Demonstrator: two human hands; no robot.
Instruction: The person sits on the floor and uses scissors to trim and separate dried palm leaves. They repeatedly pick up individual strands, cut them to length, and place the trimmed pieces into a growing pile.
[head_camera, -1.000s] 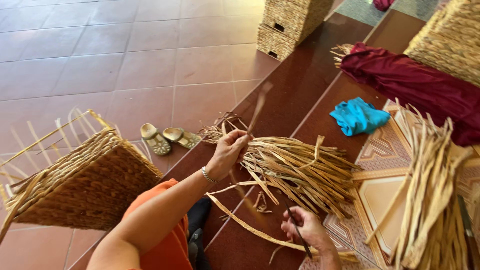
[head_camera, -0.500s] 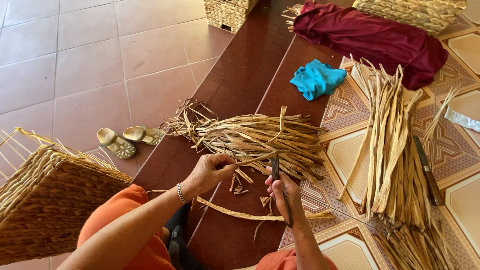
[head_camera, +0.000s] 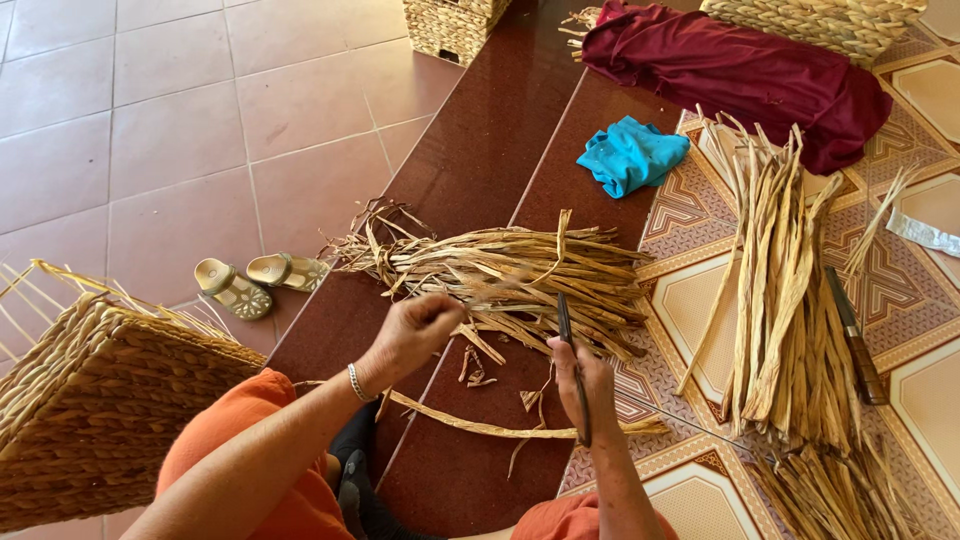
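My left hand (head_camera: 415, 330) is closed around the ends of dried straw strips from a bundle (head_camera: 500, 275) lying across a dark red step. My right hand (head_camera: 590, 385) grips a thin dark tool (head_camera: 570, 350) that points up toward the bundle. A single long strip (head_camera: 480, 425) lies on the step below both hands, with small cut scraps (head_camera: 475, 365) beside it.
A half-woven basket (head_camera: 90, 400) stands at the lower left. A pair of sandals (head_camera: 255, 280) rests on the tiled floor. A second straw pile (head_camera: 785, 300), a knife (head_camera: 855, 335), a blue cloth (head_camera: 630, 155), a maroon cloth (head_camera: 740, 70) and more baskets (head_camera: 450, 25) lie further off.
My left hand came down from holding a strip raised over the bundle and now grips strips near the bundle's edge. My right hand with the tool rose toward the bundle. The view tilted.
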